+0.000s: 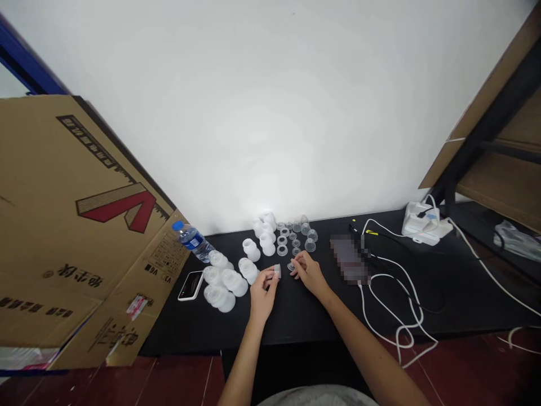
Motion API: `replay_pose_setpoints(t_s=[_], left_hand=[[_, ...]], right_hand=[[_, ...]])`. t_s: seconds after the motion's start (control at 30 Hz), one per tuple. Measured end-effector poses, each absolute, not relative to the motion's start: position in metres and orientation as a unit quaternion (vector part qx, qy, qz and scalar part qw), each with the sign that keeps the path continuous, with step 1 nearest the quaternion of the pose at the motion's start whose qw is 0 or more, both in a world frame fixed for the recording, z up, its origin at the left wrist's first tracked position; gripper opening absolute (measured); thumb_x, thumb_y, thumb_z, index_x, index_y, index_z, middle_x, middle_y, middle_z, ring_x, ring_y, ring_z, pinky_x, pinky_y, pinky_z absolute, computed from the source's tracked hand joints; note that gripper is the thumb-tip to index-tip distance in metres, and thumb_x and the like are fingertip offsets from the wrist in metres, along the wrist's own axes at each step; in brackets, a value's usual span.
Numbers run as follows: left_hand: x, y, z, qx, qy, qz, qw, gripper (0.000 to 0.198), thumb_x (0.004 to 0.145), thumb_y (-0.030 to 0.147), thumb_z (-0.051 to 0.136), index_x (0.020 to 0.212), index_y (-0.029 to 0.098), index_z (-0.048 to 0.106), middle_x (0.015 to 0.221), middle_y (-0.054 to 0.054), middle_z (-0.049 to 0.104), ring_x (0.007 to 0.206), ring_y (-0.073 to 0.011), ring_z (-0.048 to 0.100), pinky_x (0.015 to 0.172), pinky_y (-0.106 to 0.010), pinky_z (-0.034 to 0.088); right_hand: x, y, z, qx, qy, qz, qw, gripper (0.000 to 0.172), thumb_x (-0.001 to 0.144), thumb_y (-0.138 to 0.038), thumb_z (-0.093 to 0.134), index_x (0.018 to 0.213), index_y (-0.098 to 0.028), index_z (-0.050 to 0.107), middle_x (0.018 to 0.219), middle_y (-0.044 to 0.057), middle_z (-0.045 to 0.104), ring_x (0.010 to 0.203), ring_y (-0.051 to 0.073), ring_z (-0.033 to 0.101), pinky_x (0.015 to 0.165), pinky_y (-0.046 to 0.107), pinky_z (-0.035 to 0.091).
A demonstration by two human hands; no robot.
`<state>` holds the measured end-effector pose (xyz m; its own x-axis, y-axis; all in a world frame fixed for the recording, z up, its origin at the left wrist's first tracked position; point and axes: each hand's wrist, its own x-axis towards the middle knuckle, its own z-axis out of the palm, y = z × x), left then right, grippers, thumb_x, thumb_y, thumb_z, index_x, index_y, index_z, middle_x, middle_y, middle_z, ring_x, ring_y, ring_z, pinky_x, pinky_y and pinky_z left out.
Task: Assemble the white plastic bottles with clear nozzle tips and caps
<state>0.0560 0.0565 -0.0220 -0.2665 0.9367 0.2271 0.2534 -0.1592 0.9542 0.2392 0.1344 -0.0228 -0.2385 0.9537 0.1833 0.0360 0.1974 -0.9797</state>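
Note:
Over the black table, my left hand [262, 293] pinches a translucent screw ring [277, 270] on its edge. Close by on the right, my right hand [310, 274] has a clear silicone bottle nipple [291, 266] between thumb and fingertips; ring and nipple are a small gap apart. Beyond my hands lie several loose rings [282, 250], several clear nipples [296, 243] and several clear dome caps [310, 245] in rows. Several white baby bottles without tops [266, 246] stand at the back. Left of my left hand are several capped white bottles [235, 283].
A water bottle [193, 241] and a white-framed phone-like device [190, 286] are at the left, beside a large cardboard box [93, 225]. On the right lie a blurred-out dark device [349, 259], looping white cables [416, 304] and a white power strip [425, 224]. A white wall [270, 113] rises behind.

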Motion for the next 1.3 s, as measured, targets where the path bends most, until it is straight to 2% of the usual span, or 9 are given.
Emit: replay_pose_setpoints(t_s=[0.17, 0.37, 0.5, 0.6, 0.73, 0.87, 1.0, 1.2, 1.3], left_hand=[[0.05, 0.058, -0.019, 0.459, 0.534, 0.594, 0.39, 0.046, 0.089, 0.062, 0.078, 0.096, 0.017, 0.077, 0.116, -0.014, 0.082, 0.096, -0.0285, 0.081, 0.086, -0.044, 0.07], [0.045, 0.055, -0.017, 0.436, 0.502, 0.603, 0.44, 0.044, 0.09, 0.059, 0.078, 0.095, 0.015, 0.077, 0.11, -0.013, 0.082, 0.095, -0.0293, 0.082, 0.082, -0.044, 0.072], [0.046, 0.056, -0.019, 0.428, 0.5, 0.599, 0.455, 0.047, 0.089, 0.061, 0.079, 0.097, 0.014, 0.076, 0.12, -0.016, 0.081, 0.094, -0.0304, 0.084, 0.081, -0.044, 0.072], [0.048, 0.057, -0.019, 0.431, 0.495, 0.605, 0.452, 0.048, 0.087, 0.061, 0.081, 0.096, 0.014, 0.075, 0.129, -0.018, 0.078, 0.097, -0.0315, 0.084, 0.086, -0.047, 0.071], [0.05, 0.058, -0.018, 0.434, 0.49, 0.609, 0.447, 0.045, 0.087, 0.059, 0.082, 0.093, 0.015, 0.075, 0.125, -0.017, 0.079, 0.1, -0.0311, 0.083, 0.093, -0.05, 0.07], [0.051, 0.058, -0.018, 0.438, 0.497, 0.605, 0.442, 0.046, 0.088, 0.06, 0.081, 0.096, 0.015, 0.075, 0.12, -0.015, 0.08, 0.103, -0.0302, 0.082, 0.097, -0.05, 0.068], [0.051, 0.057, -0.02, 0.448, 0.493, 0.602, 0.44, 0.045, 0.089, 0.06, 0.08, 0.097, 0.016, 0.076, 0.124, -0.015, 0.08, 0.107, -0.0299, 0.081, 0.1, -0.049, 0.067], [0.051, 0.056, -0.021, 0.472, 0.503, 0.585, 0.426, 0.043, 0.087, 0.06, 0.081, 0.096, 0.018, 0.074, 0.127, -0.016, 0.079, 0.107, -0.0296, 0.081, 0.101, -0.048, 0.066], [0.052, 0.056, -0.022, 0.468, 0.502, 0.588, 0.428, 0.043, 0.083, 0.054, 0.087, 0.099, 0.019, 0.071, 0.122, -0.015, 0.079, 0.104, -0.028, 0.081, 0.097, -0.045, 0.066]], right_hand=[[0.239, 0.138, -0.022, -0.384, -0.546, 0.569, 0.481, 0.049, 0.084, -0.066, 0.08, 0.091, -0.023, 0.06, 0.071, -0.002, 0.07, 0.057, 0.019, 0.073, 0.046, 0.028, 0.06], [0.239, 0.142, -0.023, -0.335, -0.506, 0.625, 0.491, 0.056, 0.063, -0.057, 0.099, 0.087, -0.021, 0.063, 0.082, 0.0, 0.074, 0.063, 0.017, 0.071, 0.059, 0.033, 0.067], [0.241, 0.143, -0.021, -0.326, -0.522, 0.618, 0.489, 0.052, 0.066, -0.056, 0.097, 0.095, -0.021, 0.071, 0.084, 0.0, 0.073, 0.071, 0.018, 0.07, 0.068, 0.038, 0.069], [0.243, 0.142, -0.021, -0.328, -0.536, 0.612, 0.481, 0.049, 0.071, -0.055, 0.093, 0.1, -0.021, 0.073, 0.079, -0.001, 0.07, 0.07, 0.018, 0.068, 0.066, 0.036, 0.066], [0.243, 0.14, -0.022, -0.326, -0.577, 0.589, 0.463, 0.044, 0.077, -0.051, 0.088, 0.106, -0.021, 0.073, 0.077, -0.002, 0.067, 0.066, 0.016, 0.063, 0.057, 0.028, 0.056], [0.244, 0.137, -0.022, -0.322, -0.627, 0.551, 0.446, 0.032, 0.083, -0.044, 0.082, 0.103, -0.02, 0.073, 0.074, -0.004, 0.063, 0.063, 0.012, 0.055, 0.061, 0.025, 0.048], [0.245, 0.134, -0.02, -0.319, -0.652, 0.544, 0.422, 0.027, 0.084, -0.04, 0.08, 0.101, -0.02, 0.073, 0.075, -0.005, 0.062, 0.063, 0.012, 0.053, 0.061, 0.025, 0.043], [0.244, 0.131, -0.02, -0.316, -0.647, 0.551, 0.421, 0.033, 0.082, -0.037, 0.084, 0.108, -0.019, 0.072, 0.083, -0.002, 0.069, 0.066, 0.013, 0.057, 0.063, 0.026, 0.045], [0.243, 0.133, -0.023, -0.319, -0.643, 0.555, 0.422, 0.035, 0.082, -0.038, 0.084, 0.108, -0.019, 0.07, 0.085, -0.001, 0.072, 0.066, 0.013, 0.058, 0.064, 0.026, 0.045]])
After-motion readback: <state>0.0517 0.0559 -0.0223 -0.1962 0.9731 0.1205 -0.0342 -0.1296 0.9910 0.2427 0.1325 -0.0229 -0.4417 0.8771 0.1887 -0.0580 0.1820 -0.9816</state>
